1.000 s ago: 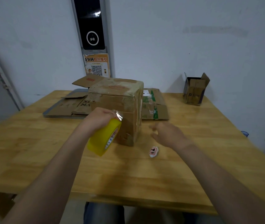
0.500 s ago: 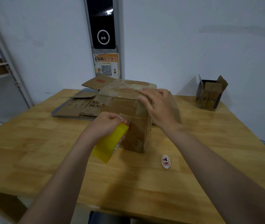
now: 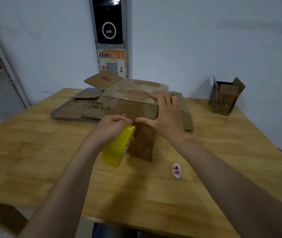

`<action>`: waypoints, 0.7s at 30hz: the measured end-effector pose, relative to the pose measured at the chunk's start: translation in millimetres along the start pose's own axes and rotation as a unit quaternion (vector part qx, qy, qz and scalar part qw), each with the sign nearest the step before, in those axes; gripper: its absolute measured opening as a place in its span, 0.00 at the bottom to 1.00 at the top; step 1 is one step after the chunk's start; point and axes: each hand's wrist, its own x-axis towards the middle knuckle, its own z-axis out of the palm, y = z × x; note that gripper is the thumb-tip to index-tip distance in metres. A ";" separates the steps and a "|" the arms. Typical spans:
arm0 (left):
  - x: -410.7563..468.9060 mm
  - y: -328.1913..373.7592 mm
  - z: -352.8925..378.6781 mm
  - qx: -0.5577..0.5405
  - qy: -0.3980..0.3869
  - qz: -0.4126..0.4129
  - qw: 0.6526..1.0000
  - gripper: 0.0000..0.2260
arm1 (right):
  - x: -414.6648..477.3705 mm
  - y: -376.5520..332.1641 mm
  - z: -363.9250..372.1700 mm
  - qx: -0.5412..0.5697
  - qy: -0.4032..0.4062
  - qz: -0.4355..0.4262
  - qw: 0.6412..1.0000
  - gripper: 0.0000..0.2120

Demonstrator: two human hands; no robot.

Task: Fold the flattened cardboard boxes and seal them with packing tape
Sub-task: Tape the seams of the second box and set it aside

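Note:
A worn brown cardboard box (image 3: 133,103), folded into shape with old tape on it, stands in the middle of the wooden table (image 3: 33,160). My left hand (image 3: 112,126) grips a yellow roll of packing tape (image 3: 119,146) against the box's near face, fingers pinching the tape end. My right hand (image 3: 164,114) lies spread over the box's near top right corner, its thumb pressing on the near face beside the tape end. Flattened cardboard boxes (image 3: 83,109) lie behind the box on the left.
A small open cardboard box (image 3: 226,97) stands at the back right by the wall. A small white tag with red print (image 3: 176,170) lies on the table near the box. More flat cardboard (image 3: 186,115) lies behind right. A metal shelf frame (image 3: 2,69) stands at left.
My right hand rose from the table to the top of the box, then slid to its near corner with the thumb down on the front face. The left hand kept the tape roll there.

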 end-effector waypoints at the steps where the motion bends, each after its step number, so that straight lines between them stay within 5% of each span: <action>1: -1.7 0.9 -0.6 -0.020 0.003 -0.006 1.000 0.08 | 2.9 0.5 -5.8 -0.012 -0.008 -0.005 1.000 0.38; 3: -4.1 1.4 -4.0 -0.047 0.015 -0.013 0.999 0.08 | 16.4 -0.8 -17.5 0.001 -0.002 -0.002 1.000 0.26; 8: -4.3 5.3 -10.9 -0.110 0.081 -0.009 0.990 0.04 | 76.4 0.9 -31.0 0.031 -0.047 0.078 0.995 0.16; 11: -8.2 12.7 -6.2 -0.172 0.094 0.002 0.980 0.05 | 95.5 5.5 -33.5 0.084 -0.201 0.197 0.956 0.35; 13: -10.3 14.8 -5.3 -0.189 0.112 0.020 0.975 0.09 | 98.1 6.5 -35.7 0.103 -0.236 0.221 0.941 0.42; 21: -13.0 16.0 -16.6 -0.202 0.217 0.061 0.953 0.21 | 76.8 3.3 -60.5 0.116 -0.250 0.201 0.940 0.38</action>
